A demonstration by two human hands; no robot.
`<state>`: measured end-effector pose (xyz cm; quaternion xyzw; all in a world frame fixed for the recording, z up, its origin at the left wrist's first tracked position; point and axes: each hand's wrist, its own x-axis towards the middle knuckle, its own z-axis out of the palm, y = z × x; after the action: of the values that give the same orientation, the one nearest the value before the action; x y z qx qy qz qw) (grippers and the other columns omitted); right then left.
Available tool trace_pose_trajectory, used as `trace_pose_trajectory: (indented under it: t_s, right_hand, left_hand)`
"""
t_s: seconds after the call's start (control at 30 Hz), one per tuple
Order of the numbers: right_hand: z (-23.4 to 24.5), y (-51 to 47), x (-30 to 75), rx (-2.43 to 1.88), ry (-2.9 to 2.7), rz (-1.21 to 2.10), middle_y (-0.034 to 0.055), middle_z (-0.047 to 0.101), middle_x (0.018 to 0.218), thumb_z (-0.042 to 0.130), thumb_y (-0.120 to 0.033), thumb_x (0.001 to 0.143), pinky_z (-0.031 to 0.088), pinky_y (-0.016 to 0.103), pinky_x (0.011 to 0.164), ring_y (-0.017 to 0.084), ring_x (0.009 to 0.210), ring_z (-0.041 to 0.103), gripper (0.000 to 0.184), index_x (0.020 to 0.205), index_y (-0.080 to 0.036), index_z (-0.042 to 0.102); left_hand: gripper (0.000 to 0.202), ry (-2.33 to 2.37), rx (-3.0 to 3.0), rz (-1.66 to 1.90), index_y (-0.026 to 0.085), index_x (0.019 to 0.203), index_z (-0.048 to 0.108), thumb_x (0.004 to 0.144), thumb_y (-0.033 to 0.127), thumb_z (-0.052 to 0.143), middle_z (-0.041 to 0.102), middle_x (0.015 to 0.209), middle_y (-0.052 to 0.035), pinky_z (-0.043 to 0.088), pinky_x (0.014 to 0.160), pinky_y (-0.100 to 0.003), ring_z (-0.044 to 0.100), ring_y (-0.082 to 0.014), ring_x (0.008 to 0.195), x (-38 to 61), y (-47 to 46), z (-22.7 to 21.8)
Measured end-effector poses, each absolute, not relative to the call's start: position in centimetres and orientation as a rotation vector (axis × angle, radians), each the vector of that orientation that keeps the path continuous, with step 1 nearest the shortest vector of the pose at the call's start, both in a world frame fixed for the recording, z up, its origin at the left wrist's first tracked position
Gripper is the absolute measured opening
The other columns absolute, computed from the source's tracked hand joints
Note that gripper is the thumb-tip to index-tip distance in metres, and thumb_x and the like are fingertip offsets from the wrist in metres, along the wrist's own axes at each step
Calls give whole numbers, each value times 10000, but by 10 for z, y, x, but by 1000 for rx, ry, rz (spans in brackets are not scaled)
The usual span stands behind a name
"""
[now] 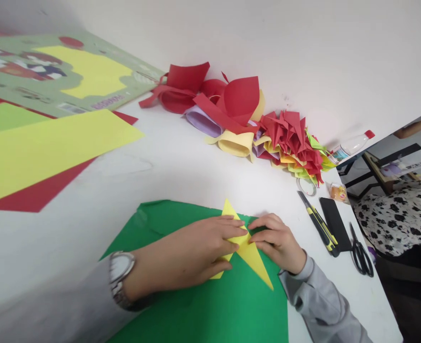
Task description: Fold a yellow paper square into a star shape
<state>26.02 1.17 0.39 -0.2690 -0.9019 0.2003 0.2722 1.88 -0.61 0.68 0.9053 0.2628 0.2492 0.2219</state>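
Observation:
A sheet of yellow paper (256, 262), folded into pointed flaps, lies on a large green sheet (246, 309). My left hand (210, 245), with a watch at the wrist, rests across its left part with the fingers stretched out, covering much of the fold. From the other side, my right hand (276, 240) pinches the paper's right edge between thumb and fingers. One yellow point sticks up beyond the left fingers, and a longer one runs down to the right. Exactly how the layers meet under my fingers is hidden.
Yellow and red sheets (53, 147) lie at left by a printed board (124, 97). Curled paper pieces (239, 102) and folded red paper shapes (289, 133) line the wall. At right are a utility knife (317, 224), black phone-like slab (335, 224), scissors (360, 255) and tape roll (306, 186).

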Motion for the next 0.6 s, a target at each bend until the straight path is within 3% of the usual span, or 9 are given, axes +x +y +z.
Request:
trace_pose_trajectory:
  t_s: [0.33,0.53,0.6]
  right_hand:
    - [1,17,260,-955,-2444,509,68,649,1035,631,-341,924,434,400,885,220,1019,575,184,797,-212,663]
    - [4,18,261,-999,-2426,614,61,636,1091,675,-316,885,404,413,913,230,1084,571,116,817,-222,680]
    - [6,18,263,-965,-2439,652,66,626,1127,700,-284,861,399,419,935,236,1119,561,66,839,-223,684]
  left_hand:
    - [115,705,2513,653,174,925,723,811,158,718,690,1197,-75,409,1118,-403,594,-252,1205,16,-6,3]
    - [177,710,2549,751,185,1031,685,855,194,672,733,1088,-53,416,1114,-427,618,-240,1162,21,-11,0]
    - [184,696,2570,849,194,997,679,870,94,592,745,1032,-27,413,1118,-432,644,-213,1110,25,-12,-7]
